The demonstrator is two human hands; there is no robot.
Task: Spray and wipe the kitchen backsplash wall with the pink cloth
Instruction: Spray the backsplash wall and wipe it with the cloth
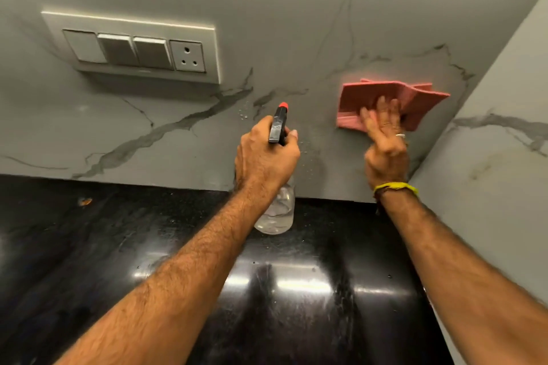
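A grey marble-look backsplash wall (296, 24) with dark veins fills the upper view. My left hand (265, 157) grips a clear spray bottle (275, 213) with a black head and red nozzle, pointed at the wall. Small droplets sit on the wall by the nozzle. My right hand (384, 139) presses a folded pink cloth (382, 95) flat against the wall, near the right corner. The fingers are spread over the cloth's lower part. A yellow band circles that wrist.
A white switch plate (133, 47) with three switches and a socket is mounted on the wall at the left. A glossy black stone countertop (89, 246) runs below. A side wall (504, 142) meets the backsplash at the right.
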